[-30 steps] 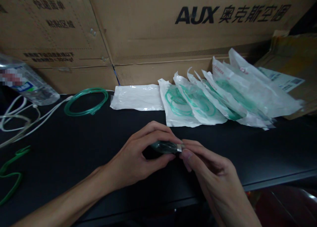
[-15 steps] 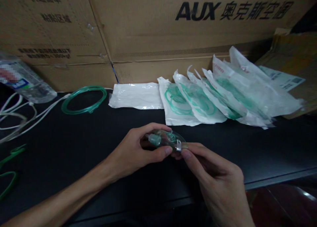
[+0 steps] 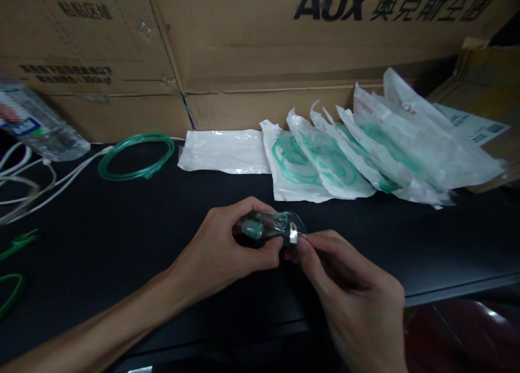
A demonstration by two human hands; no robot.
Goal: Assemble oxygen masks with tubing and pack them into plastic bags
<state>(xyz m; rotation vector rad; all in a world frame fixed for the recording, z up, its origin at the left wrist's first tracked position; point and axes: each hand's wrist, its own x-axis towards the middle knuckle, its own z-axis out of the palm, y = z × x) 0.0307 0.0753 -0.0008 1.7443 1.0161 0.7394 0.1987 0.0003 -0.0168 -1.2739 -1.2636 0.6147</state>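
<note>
A clear oxygen mask (image 3: 268, 225) with a green-tinted connector and a shiny metal nose strip is held above the black table. My left hand (image 3: 239, 237) is closed around its body, thumb in front and fingers behind. At the mask's right end, beside the metal strip, my right hand (image 3: 345, 275) pinches the edge between thumb and forefinger. Its other fingers are curled and partly hidden. Behind the hands, several white and clear packets (image 3: 294, 164) with green tubing lean in a row. A flat white packet (image 3: 225, 152) lies to their left.
Coiled green tubing (image 3: 136, 156) lies at the back left near white cables (image 3: 60, 186) and a tilted plastic bottle (image 3: 44, 121). A green strap (image 3: 18, 245) is at the left edge. A large cardboard box (image 3: 252, 47) stands along the back of the black table (image 3: 122, 221).
The camera view has tilted and shifted slightly, so the background sits higher. Both hands keep their hold on the mask, with only slight movement of the right fingertips.
</note>
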